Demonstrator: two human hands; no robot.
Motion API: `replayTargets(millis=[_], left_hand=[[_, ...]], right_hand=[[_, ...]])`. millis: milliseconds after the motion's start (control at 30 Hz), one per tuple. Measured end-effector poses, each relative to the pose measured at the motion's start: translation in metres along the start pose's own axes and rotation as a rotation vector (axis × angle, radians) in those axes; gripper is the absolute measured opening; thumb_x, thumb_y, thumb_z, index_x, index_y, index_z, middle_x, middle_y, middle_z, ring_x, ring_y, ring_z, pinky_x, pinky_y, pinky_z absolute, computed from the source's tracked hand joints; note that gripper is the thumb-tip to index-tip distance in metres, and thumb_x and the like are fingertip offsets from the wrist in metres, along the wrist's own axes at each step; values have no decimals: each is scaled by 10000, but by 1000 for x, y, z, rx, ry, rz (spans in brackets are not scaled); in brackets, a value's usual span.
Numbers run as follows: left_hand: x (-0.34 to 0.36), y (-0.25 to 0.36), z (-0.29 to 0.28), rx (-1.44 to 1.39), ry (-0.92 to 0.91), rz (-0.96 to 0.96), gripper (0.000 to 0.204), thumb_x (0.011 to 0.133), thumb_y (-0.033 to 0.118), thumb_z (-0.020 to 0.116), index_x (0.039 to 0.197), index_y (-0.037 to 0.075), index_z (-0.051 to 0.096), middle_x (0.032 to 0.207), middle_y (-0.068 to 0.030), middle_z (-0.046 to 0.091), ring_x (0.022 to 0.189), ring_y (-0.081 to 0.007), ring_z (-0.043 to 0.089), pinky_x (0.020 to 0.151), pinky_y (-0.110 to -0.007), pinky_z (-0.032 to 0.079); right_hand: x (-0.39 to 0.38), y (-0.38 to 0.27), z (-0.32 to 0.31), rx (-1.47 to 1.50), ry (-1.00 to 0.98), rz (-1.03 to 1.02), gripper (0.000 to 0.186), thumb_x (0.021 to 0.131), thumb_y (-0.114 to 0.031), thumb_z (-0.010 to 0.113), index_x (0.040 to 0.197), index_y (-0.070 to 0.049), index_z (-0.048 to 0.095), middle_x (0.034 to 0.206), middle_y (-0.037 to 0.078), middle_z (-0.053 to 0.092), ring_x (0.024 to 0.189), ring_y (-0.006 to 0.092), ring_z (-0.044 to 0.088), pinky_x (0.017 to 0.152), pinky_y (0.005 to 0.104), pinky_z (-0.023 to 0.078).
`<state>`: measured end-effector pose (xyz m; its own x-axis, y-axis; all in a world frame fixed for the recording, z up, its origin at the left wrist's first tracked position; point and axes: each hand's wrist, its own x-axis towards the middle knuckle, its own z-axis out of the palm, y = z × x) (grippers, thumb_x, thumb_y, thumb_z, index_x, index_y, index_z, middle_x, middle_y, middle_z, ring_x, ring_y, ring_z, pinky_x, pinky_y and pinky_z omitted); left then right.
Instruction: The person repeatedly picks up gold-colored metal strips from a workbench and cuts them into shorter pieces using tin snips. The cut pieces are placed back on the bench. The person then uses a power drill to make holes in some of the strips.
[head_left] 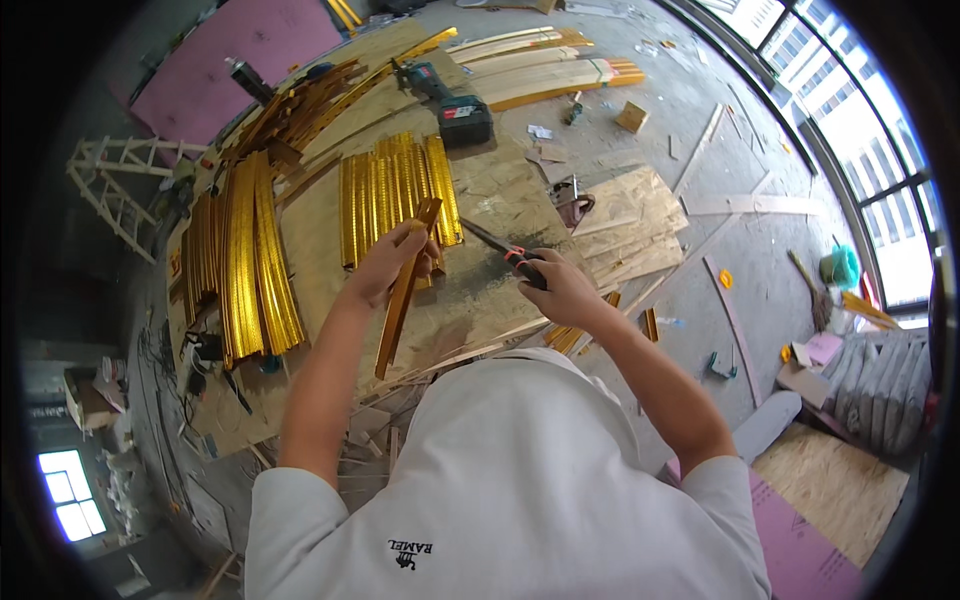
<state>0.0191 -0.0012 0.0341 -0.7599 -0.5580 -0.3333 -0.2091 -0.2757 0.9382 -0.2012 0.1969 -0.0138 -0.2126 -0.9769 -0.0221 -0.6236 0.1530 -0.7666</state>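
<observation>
Beneath both hands, a broad worktable of wood-chip board spreads out, carrying most of what is near the person. On its left side lies the larger bundle of gold strips, their long axes running away from the person with a slight fan. Near the table's middle sits a shorter bundle of gold strips, also pointing away, and just beyond its right side rests a dark cordless power tool. The person's left hand is closed around a single narrow gold-brown strip, gripping it toward the upper end. That strip is held at the near end of the shorter bundle (whether the two touch cannot be told), its long axis running from near the person's body away and slightly right, the far end just past the fingers. To its right, the right hand is wrapped around the red and black handles of a long-bladed hand tool; how far apart the handles stand cannot be told. Its slim dark tip points away and left, near the held strip's far end.
</observation>
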Motion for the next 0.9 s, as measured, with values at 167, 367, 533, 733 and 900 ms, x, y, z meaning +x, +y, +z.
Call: replayTargets(millis=[167, 367, 533, 733, 900], left_hand=[[-10, -19, 32, -96, -113, 4, 527, 934, 383, 661, 1287, 21, 511, 895, -42, 625, 746, -110, 582, 693, -273, 487], [-12, -25, 41, -61, -80, 51, 639, 932, 314, 674, 1419, -11, 418, 872, -26, 583, 737, -92, 526, 663, -240, 447], [-18, -21, 44, -53, -76, 94, 634, 928, 295, 682, 1417, -13, 420, 867, -13, 567, 711, -81, 506, 628, -220, 431], [-33, -1, 51, 118, 23, 228, 656, 858, 412, 751, 1285, -19, 501, 855, -21, 583, 709, -67, 514, 593, -215, 418], [-40, 10, 43, 143, -64, 242, 624, 796, 417, 810, 1149, -13, 527, 868, -38, 601, 733, -76, 531, 625, -219, 433]], right_hand=[[-18, 2, -20, -6, -97, -65, 391, 875, -331, 629, 1054, 15, 662, 1219, 235, 569, 1084, 403, 565, 942, 432, 454], [-22, -12, -28, -51, -130, -56, 324, 892, -284, 638, 1020, 13, 641, 1102, 199, 571, 978, 383, 575, 841, 422, 468], [-25, -21, -31, -48, -174, -76, 297, 894, -276, 648, 945, 14, 616, 963, 179, 581, 878, 377, 582, 748, 423, 461], [-29, -28, -36, 82, -212, -51, 280, 886, -250, 662, 895, 24, 609, 823, 136, 595, 765, 304, 609, 697, 394, 466], [-39, -31, -50, 702, -558, 230, 274, 920, -278, 640, 868, -9, 625, 799, 106, 626, 656, 238, 609, 612, 376, 485]])
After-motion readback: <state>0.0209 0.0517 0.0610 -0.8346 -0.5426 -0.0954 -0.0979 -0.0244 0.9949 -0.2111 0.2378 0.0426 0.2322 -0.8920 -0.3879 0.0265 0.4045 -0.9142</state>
